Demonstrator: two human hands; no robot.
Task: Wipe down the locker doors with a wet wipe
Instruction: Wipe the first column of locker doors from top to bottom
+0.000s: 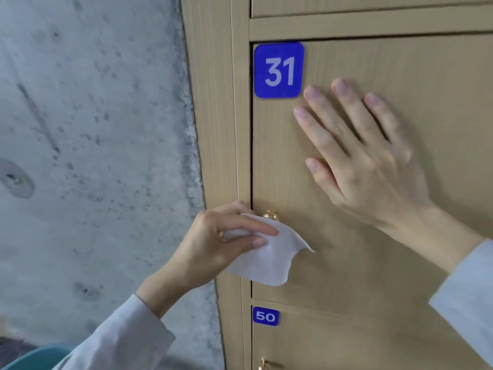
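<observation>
Pinching the wipe (266, 259) at door 31 (400, 249), left hand (213, 241) seems mid-task; right hand (368, 161) presses flat, door 50 (373, 340) likely left.

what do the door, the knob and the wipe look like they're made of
Door: probably wood-look laminate or printed panel, matte tan with fine straight grain lines.
Knob: likely brass-coloured metal; small, round and shiny gold, mostly hidden by the wipe.
Wipe: thin white nonwoven sheet, limp, with a wavy drooping edge.
</observation>
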